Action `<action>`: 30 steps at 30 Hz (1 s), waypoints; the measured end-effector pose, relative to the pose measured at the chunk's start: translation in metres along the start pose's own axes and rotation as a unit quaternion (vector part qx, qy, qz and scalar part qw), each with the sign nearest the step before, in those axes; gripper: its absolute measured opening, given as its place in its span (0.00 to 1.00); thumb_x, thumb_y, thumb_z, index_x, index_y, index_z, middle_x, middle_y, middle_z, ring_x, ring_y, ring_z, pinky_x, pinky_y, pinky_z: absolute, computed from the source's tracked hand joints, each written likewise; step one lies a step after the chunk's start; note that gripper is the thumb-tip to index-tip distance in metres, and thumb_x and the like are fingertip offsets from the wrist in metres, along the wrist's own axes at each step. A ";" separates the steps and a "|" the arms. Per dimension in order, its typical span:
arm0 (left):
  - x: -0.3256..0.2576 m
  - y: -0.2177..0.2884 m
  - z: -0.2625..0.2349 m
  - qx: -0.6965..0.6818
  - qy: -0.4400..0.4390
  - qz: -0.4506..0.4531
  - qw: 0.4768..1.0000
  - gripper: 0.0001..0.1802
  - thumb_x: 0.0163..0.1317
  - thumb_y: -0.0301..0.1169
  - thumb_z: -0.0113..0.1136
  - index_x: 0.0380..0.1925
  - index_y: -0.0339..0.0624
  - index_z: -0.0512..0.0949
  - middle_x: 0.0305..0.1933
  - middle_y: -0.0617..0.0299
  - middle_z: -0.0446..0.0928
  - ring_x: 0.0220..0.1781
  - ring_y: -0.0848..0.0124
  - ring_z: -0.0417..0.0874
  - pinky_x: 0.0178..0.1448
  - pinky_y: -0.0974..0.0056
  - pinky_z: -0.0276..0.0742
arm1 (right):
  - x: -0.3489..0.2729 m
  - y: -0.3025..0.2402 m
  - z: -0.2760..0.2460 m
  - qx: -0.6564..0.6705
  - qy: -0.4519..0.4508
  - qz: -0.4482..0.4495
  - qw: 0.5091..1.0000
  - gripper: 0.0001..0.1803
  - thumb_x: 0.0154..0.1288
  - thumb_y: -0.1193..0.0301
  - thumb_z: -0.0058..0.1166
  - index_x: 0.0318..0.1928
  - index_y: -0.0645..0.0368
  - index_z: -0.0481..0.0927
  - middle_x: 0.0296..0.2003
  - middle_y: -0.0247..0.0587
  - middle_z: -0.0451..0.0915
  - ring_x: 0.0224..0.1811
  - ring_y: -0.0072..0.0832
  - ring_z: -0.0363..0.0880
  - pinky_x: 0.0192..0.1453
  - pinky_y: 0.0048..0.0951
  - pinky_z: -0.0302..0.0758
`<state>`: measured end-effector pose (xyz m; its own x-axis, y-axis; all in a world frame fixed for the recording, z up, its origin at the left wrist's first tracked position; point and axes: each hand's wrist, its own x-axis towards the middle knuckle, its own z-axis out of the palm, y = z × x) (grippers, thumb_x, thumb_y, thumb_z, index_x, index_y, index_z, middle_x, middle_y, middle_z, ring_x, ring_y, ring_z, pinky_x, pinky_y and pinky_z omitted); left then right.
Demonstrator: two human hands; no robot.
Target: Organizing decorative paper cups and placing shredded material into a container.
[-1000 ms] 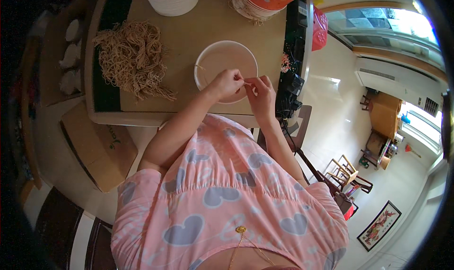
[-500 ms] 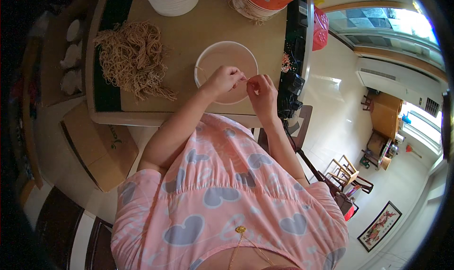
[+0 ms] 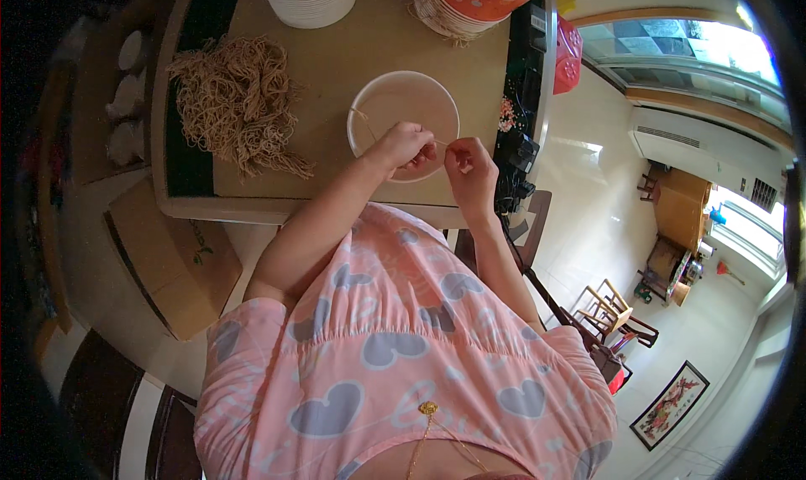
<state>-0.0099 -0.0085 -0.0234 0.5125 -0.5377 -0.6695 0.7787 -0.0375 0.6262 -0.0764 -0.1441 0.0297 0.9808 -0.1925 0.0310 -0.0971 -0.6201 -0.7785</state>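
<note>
Strand (image 3: 440, 143) of thin tan fibre, seemingly light, limp and easily snapped, was pinched taut between left hand (image 3: 405, 146) and right hand (image 3: 468, 167) above the pale bowl (image 3: 369, 110) near the surface's (image 3: 336, 56) front edge.

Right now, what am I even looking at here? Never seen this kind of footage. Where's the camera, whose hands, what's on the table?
There is no machine: a person works with bare hands. The single picture comes from a fisheye camera on that person's head, looking down, so straight edges bend near the rim.

The left hand and the right hand are close together over a round white bowl on a tan tabletop. Both pinch a thin tan strand stretched between them. To the left lies a loose pile of tan fibre strands. At the far edge stand a ribbed white tub and a stack of orange-patterned bowls. A brown cardboard box sits on the floor.
</note>
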 end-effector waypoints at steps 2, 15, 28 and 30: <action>0.002 -0.001 -0.002 0.007 -0.017 0.024 1.000 0.11 0.62 0.35 0.52 0.28 0.40 0.77 0.16 0.69 0.68 0.11 0.80 0.62 0.14 0.73 0.55 | -0.001 0.001 0.000 -0.006 -0.002 0.015 1.000 0.04 0.56 0.77 0.57 0.31 0.62 0.74 0.26 0.41 0.75 0.25 0.28 0.73 0.30 0.27 0.71; 0.019 -0.004 -0.008 -0.205 -0.154 -0.170 0.952 0.08 0.61 0.33 0.56 0.29 0.41 0.77 0.14 0.71 0.64 0.10 0.83 0.57 0.12 0.74 0.44 | -0.010 0.006 0.012 0.021 0.020 0.015 0.999 0.04 0.54 0.78 0.60 0.33 0.61 0.79 0.30 0.40 0.73 0.29 0.28 0.73 0.32 0.25 0.71; 0.017 -0.012 -0.003 -0.201 -0.085 -0.081 0.972 0.04 0.56 0.30 0.62 0.29 0.44 0.80 0.18 0.73 0.69 0.14 0.84 0.62 0.16 0.77 0.54 | -0.010 0.010 0.014 0.033 0.069 -0.031 0.997 0.05 0.56 0.81 0.57 0.34 0.62 0.77 0.31 0.40 0.74 0.29 0.27 0.72 0.32 0.25 0.71; 0.018 -0.014 -0.003 -0.222 -0.081 -0.072 0.969 0.05 0.55 0.30 0.63 0.31 0.44 0.80 0.18 0.73 0.69 0.14 0.84 0.62 0.16 0.77 0.53 | -0.009 0.009 0.014 0.024 0.068 -0.040 0.997 0.05 0.56 0.81 0.57 0.34 0.62 0.77 0.31 0.40 0.74 0.29 0.27 0.72 0.32 0.25 0.71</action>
<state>-0.0101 -0.0151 -0.0453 0.3508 -0.6801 -0.6438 0.9356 0.2249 0.2723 -0.0835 -0.1371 0.0136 0.9531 -0.2459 0.1765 -0.0075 -0.6020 -0.7984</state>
